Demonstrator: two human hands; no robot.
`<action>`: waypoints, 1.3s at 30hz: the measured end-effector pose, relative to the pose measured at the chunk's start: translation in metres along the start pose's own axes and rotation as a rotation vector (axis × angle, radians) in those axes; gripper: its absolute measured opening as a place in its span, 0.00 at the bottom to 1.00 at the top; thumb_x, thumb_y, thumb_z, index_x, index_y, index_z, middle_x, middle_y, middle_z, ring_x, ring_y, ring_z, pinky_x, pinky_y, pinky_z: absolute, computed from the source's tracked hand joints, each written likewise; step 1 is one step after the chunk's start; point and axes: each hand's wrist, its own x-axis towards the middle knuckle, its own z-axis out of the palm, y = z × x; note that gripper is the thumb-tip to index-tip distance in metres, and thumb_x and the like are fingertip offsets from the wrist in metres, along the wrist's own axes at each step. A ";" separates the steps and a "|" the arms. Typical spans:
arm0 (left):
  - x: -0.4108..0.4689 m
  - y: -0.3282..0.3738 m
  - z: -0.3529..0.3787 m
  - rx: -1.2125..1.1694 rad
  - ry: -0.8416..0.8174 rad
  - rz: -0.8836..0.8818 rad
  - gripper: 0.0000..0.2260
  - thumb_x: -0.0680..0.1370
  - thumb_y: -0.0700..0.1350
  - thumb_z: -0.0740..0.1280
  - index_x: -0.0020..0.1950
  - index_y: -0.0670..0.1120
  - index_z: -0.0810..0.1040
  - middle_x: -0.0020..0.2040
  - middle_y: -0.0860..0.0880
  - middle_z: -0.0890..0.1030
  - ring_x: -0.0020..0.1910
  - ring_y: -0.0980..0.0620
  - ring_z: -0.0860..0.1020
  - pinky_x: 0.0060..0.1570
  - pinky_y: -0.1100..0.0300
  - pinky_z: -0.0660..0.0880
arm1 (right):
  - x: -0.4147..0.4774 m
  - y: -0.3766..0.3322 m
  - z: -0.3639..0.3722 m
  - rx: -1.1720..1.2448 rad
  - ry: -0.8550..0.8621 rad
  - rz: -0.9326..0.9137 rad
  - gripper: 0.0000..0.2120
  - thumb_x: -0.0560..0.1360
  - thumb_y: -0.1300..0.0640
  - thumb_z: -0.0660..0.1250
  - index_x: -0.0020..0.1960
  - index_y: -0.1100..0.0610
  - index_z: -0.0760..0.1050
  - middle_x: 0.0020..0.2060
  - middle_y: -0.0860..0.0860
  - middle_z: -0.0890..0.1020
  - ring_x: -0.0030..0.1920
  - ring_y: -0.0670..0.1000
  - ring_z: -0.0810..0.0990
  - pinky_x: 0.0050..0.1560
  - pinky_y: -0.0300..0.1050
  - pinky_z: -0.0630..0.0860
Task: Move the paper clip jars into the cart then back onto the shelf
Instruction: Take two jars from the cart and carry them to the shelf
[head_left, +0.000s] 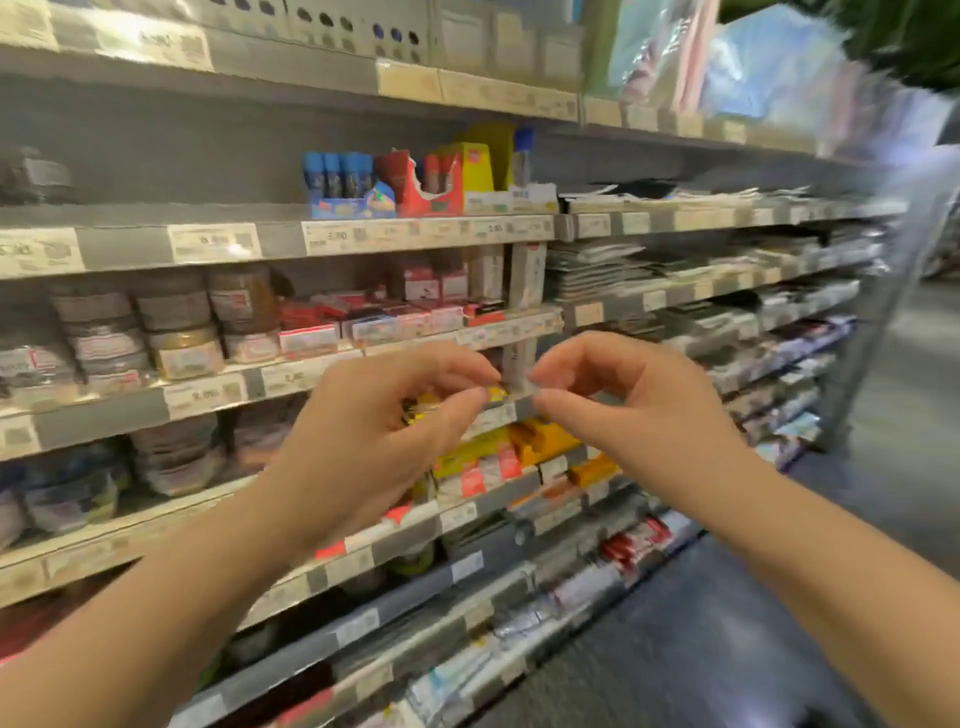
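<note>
Several small clear paper clip jars stand stacked in rows on the shelf at middle left, with more jars one shelf below. My left hand and my right hand are raised side by side in front of the shelves, to the right of the jars and apart from them. Both have loosely curled fingers, thumb near fingertips, and hold nothing. No cart is in view. The picture is blurred.
Glue sticks in blue and red boxes sit on the shelf above. Red and white staple boxes lie right of the jars, yellow packs lower down. The dark aisle floor runs along the right.
</note>
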 end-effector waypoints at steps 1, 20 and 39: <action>-0.001 0.013 0.016 -0.025 -0.020 0.011 0.06 0.74 0.52 0.64 0.49 0.57 0.79 0.42 0.61 0.81 0.44 0.65 0.78 0.43 0.72 0.71 | -0.020 0.005 -0.014 -0.026 0.018 0.036 0.10 0.71 0.61 0.70 0.38 0.46 0.77 0.33 0.47 0.81 0.35 0.41 0.77 0.38 0.33 0.73; -0.030 0.249 0.421 -0.119 -0.580 0.235 0.18 0.75 0.53 0.62 0.64 0.51 0.74 0.56 0.52 0.80 0.53 0.55 0.75 0.47 0.66 0.66 | -0.404 0.163 -0.298 -0.372 0.388 0.834 0.13 0.76 0.61 0.65 0.58 0.50 0.77 0.48 0.43 0.81 0.43 0.29 0.74 0.46 0.22 0.67; -0.043 0.216 0.706 -0.051 -1.118 0.629 0.21 0.73 0.50 0.60 0.63 0.44 0.75 0.56 0.47 0.81 0.50 0.45 0.81 0.43 0.49 0.78 | -0.491 0.365 -0.281 -0.114 0.545 1.556 0.17 0.78 0.59 0.61 0.66 0.50 0.72 0.60 0.46 0.77 0.54 0.46 0.76 0.46 0.33 0.67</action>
